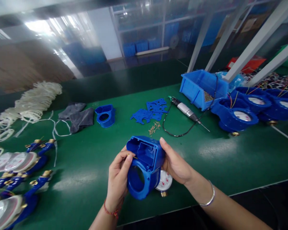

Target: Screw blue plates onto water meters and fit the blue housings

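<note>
I hold a blue plastic meter housing (145, 166) above the green table (91, 179), its open box end up and its ring opening toward me. My left hand (118, 180) grips its left side, thumb and forefinger pinched at the box's rim on what looks like a small brass screw. My right hand (175, 164) clasps the right side. A water meter dial (165, 182) lies on the table just under the housing.
A small pile of brass screws (154, 127), blue flat plates (150, 111), an electric screwdriver with cord (186, 111), a blue bin (201, 88), another blue housing (105, 115), grey cloths (78, 116). Assembled meters stand at right (240, 116) and left (16, 166). White rubber rings (31, 102) at far left.
</note>
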Demonstrator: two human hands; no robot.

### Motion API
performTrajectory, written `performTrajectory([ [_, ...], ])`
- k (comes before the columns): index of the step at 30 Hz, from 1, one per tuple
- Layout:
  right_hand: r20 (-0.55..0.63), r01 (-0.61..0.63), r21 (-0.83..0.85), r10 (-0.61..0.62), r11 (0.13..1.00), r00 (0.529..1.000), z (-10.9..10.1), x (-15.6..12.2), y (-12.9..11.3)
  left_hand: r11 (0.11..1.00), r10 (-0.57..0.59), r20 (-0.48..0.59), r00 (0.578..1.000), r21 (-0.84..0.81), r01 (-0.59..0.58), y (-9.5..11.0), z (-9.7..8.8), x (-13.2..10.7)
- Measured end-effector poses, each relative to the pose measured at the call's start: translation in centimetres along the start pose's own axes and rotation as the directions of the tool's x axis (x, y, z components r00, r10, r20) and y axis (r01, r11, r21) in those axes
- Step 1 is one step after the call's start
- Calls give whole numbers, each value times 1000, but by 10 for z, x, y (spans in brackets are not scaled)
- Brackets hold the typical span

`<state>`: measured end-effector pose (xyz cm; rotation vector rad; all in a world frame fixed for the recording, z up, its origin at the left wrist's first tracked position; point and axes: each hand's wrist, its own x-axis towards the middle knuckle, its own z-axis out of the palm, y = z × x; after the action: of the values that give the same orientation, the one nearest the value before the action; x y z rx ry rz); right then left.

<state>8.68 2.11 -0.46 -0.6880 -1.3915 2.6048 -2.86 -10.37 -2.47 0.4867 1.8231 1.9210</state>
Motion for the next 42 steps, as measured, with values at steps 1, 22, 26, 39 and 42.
performTrajectory([
  [1, -51, 29, -110, -35, 993, 998, 0, -3, 0, 997, -60, -37, 998, -44, 59, 1, 4, -2],
  [22, -365, 241, -527, -473, 815, 802, -17, -25, 40, 916, -329, 2, 944, -242, 320, 4, 37, -29],
  [26, -399, 148, -678, -529, 720, 749, -21, -23, 48, 934, -285, -58, 957, -239, 264, -1, 37, -30],
  [39, -572, 224, 34, -165, 974, 803, -11, -3, 42, 911, -200, -108, 974, -385, 144, -13, 53, -22],
  [42, -591, 223, 62, -144, 973, 793, -11, -5, 42, 923, -206, -40, 978, -340, 180, -11, 53, -20],
])
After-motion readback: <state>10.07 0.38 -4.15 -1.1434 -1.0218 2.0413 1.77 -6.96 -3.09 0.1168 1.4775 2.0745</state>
